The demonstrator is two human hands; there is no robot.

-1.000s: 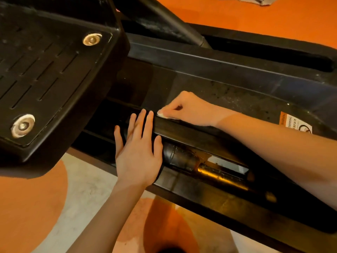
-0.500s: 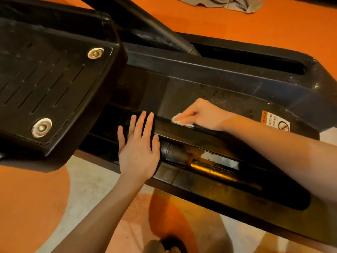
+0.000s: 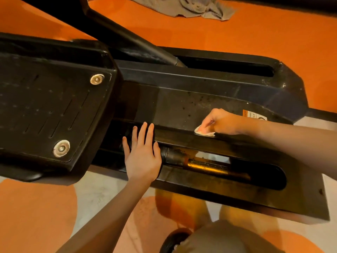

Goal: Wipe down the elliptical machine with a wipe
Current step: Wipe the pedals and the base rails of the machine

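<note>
The right hand (image 3: 221, 121), fingers pinching the wipe (image 3: 203, 132), has slid it rightward along the elliptical's rail (image 3: 178, 137); the left hand (image 3: 143, 154) stays flat, fingers released, bracing.

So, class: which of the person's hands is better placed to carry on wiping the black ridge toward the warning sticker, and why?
The right hand. It pinches the wipe against the ridge, close to the warning sticker. The left hand lies flat on the frame and holds nothing.

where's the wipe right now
Head view, right of centre: the wipe is pinched in the right hand on the elliptical's black rail, near the warning sticker.
</note>
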